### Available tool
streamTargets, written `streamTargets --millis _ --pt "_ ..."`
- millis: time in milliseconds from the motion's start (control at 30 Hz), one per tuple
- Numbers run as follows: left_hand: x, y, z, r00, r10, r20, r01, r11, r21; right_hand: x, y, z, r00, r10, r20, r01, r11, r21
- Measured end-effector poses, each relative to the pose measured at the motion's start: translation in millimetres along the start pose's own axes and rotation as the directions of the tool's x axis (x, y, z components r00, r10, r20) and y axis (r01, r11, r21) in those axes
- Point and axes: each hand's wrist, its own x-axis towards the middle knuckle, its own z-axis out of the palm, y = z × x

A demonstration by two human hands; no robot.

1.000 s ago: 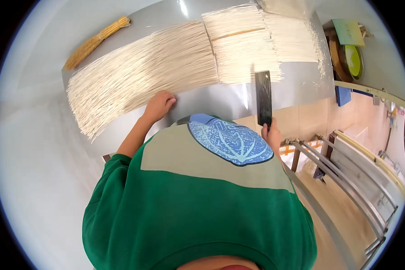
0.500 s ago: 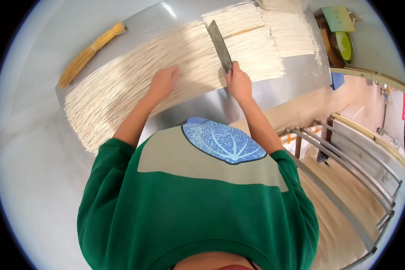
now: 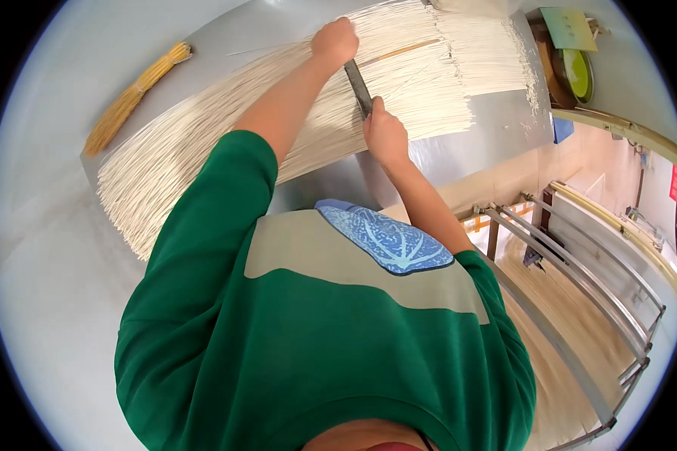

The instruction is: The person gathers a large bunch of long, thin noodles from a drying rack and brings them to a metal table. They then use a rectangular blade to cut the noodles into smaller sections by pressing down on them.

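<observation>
A long layer of pale dried noodles (image 3: 203, 135) spreads across a metal table (image 3: 286, 16). Across the strands lies a long, dark, flat knife (image 3: 358, 89), its blade seen nearly edge-on. My right hand (image 3: 386, 134) is closed around its near end at the noodles' front edge. At the far end my left hand (image 3: 335, 41) is closed on the knife, hiding that tip. Right of the blade the noodles sit in shorter sections, and a thin wooden stick (image 3: 402, 51) rests on them.
A straw whisk broom (image 3: 139, 98) lies at the table's far left. Noodle scraps (image 3: 531, 86) litter the right end, near a bowl with a green inside (image 3: 577, 75). At the lower right, metal rails (image 3: 572, 263) stand over more long pale strands (image 3: 549, 323).
My left hand has moved from the noodles up and right to the knife's far end. The right hand has shifted slightly left, and the blade now shows narrower.
</observation>
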Motion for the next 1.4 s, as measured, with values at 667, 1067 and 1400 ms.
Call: streamTargets --millis 667,1067,1400 --pt "1.9 4.6 -6.7 0.975 0.056 -0.214 -0.098 0.976 -0.194 -34.2 34.4 -49.4 0.966 0.041 -0.256 0.052 0.936 0.347" --pt "-29.1 21.0 65.7 0.960 0.239 0.147 -0.275 0.907 0.320 -198.1 137.9 -43.3 0.901 0.364 -0.237 -0.230 0.862 0.452" --pt "-40.3 -2.7 9.2 0.966 0.245 -0.077 -0.254 0.958 -0.134 -203.2 143.5 -28.5 0.863 0.491 -0.122 -0.335 0.735 0.590"
